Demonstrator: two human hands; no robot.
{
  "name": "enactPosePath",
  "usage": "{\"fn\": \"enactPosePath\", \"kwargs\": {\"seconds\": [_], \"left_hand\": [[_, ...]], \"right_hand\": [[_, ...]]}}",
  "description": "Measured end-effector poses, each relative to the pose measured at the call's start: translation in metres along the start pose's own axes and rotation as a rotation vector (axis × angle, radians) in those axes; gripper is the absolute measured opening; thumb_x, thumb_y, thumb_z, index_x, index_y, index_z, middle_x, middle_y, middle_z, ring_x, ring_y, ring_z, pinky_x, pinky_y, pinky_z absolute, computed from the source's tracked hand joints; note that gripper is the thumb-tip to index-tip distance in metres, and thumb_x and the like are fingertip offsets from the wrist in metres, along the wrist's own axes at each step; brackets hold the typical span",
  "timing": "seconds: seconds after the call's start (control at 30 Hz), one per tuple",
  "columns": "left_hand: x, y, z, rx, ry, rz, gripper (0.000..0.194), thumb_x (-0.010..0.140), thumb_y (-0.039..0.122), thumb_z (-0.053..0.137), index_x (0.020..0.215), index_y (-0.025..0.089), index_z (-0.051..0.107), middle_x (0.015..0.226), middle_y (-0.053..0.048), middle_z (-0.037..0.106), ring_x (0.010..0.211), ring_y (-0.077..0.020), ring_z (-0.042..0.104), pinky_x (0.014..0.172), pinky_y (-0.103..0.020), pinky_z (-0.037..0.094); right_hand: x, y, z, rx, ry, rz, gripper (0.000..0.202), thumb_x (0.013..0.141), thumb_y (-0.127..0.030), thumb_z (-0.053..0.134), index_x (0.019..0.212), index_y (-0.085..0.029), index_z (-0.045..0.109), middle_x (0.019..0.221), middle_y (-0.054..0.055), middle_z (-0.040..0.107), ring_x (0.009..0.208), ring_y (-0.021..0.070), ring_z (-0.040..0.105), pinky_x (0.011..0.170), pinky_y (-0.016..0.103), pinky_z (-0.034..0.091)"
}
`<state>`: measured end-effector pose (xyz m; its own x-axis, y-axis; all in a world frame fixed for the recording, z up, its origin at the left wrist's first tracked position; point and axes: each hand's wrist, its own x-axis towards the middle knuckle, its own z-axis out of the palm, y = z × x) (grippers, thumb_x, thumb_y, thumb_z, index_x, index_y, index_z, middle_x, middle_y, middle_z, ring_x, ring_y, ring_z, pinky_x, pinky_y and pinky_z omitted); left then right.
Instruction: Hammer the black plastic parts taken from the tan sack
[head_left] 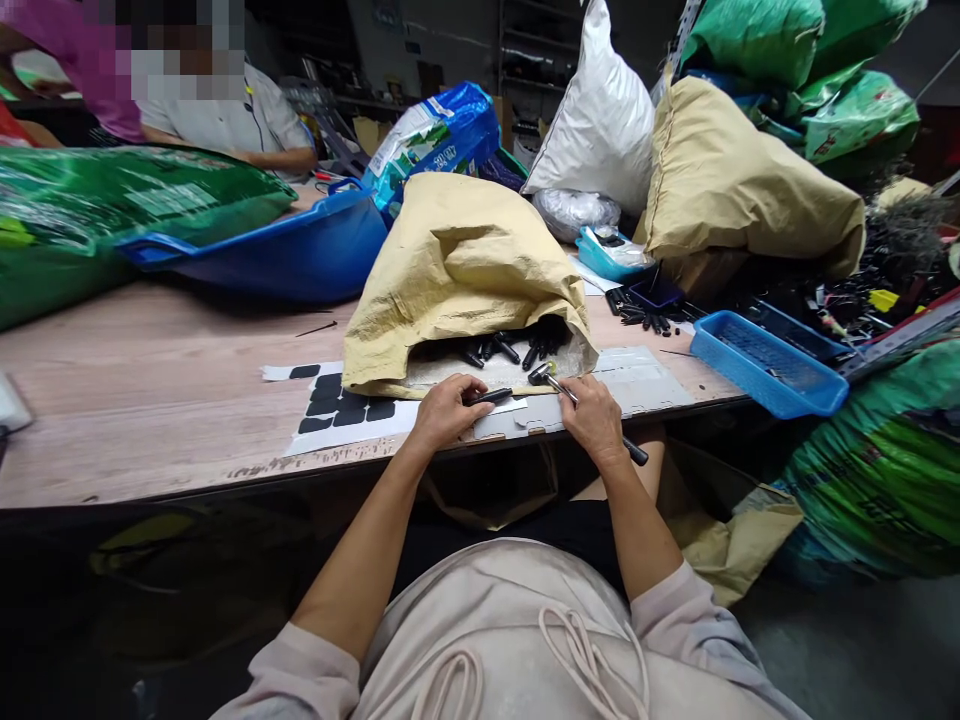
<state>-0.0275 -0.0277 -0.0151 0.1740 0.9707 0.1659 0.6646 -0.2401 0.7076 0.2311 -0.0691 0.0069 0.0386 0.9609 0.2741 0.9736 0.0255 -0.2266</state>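
Note:
Near the table's front edge, my left hand (pixel 448 408) is closed on a black pen-like piece (pixel 491 397), which points to the right. My right hand (pixel 594 415) grips a small hammer (pixel 636 452); its metal head rests near the mouth of the paper sack, and its dark handle end sticks out below the hand. Just beyond both hands lies the tan paper sack (pixel 465 260), its open mouth facing me with several black pieces (pixel 506 348) inside. Under and beside the sack are a grey board (pixel 645 385) and a white sheet with black stickers (pixel 345 405).
A blue basin (pixel 285 250) and a green sack (pixel 150 200) stand at the left. At the right are a blue basket (pixel 765 362), another tan sack (pixel 742 175) and a white sack (pixel 600 110). A person (pixel 262 120) sits across the table (pixel 150 400).

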Motion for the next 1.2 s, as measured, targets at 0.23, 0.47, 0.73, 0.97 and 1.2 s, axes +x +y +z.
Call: {"fn": "enactPosePath", "kwargs": {"seconds": [0.23, 0.47, 0.73, 0.97, 1.2], "left_hand": [[0.0, 0.0, 0.0, 0.021, 0.002, -0.02, 0.021, 0.08, 0.039, 0.082, 0.097, 0.026, 0.082, 0.103, -0.002, 0.078, 0.097, -0.025, 0.071, 0.082, -0.034, 0.05], [-0.002, -0.002, 0.001, -0.035, 0.016, 0.051, 0.018, 0.08, 0.036, 0.083, 0.093, 0.024, 0.083, 0.099, -0.002, 0.077, 0.094, -0.0235, 0.07, 0.081, -0.034, 0.049], [-0.003, -0.006, 0.001, -0.14, -0.005, 0.048, 0.02, 0.075, 0.037, 0.087, 0.09, 0.024, 0.084, 0.09, -0.001, 0.075, 0.083, -0.0211, 0.069, 0.074, -0.032, 0.05], [-0.001, -0.01, 0.003, -0.209, -0.018, 0.029, 0.02, 0.073, 0.037, 0.087, 0.087, 0.023, 0.082, 0.087, 0.0, 0.072, 0.076, -0.0182, 0.066, 0.067, -0.029, 0.049], [-0.001, -0.009, 0.004, -0.248, -0.019, 0.013, 0.021, 0.071, 0.038, 0.084, 0.082, 0.021, 0.079, 0.084, 0.0, 0.069, 0.073, -0.017, 0.062, 0.064, -0.028, 0.046]], "right_hand": [[0.002, 0.003, -0.001, 0.072, -0.003, 0.011, 0.032, 0.104, -0.02, 0.061, 0.129, -0.027, 0.08, 0.12, 0.009, 0.076, 0.114, 0.0265, 0.067, 0.092, 0.032, 0.052], [-0.015, -0.008, 0.002, 0.362, 0.128, -0.166, 0.035, 0.106, -0.024, 0.056, 0.131, -0.022, 0.08, 0.11, 0.01, 0.077, 0.107, 0.0265, 0.072, 0.097, 0.036, 0.057], [-0.029, -0.025, 0.009, 0.59, 0.103, -0.314, 0.038, 0.108, -0.026, 0.052, 0.137, -0.022, 0.077, 0.116, 0.01, 0.08, 0.11, 0.025, 0.075, 0.102, 0.037, 0.059], [-0.038, -0.037, 0.006, 0.472, 0.108, -0.334, 0.042, 0.112, -0.026, 0.049, 0.144, -0.023, 0.074, 0.111, 0.01, 0.078, 0.105, 0.0242, 0.074, 0.095, 0.033, 0.059], [-0.041, -0.041, 0.006, 0.283, 0.002, -0.299, 0.042, 0.109, -0.021, 0.053, 0.145, -0.029, 0.075, 0.104, 0.006, 0.075, 0.097, 0.021, 0.072, 0.084, 0.026, 0.056]]}}
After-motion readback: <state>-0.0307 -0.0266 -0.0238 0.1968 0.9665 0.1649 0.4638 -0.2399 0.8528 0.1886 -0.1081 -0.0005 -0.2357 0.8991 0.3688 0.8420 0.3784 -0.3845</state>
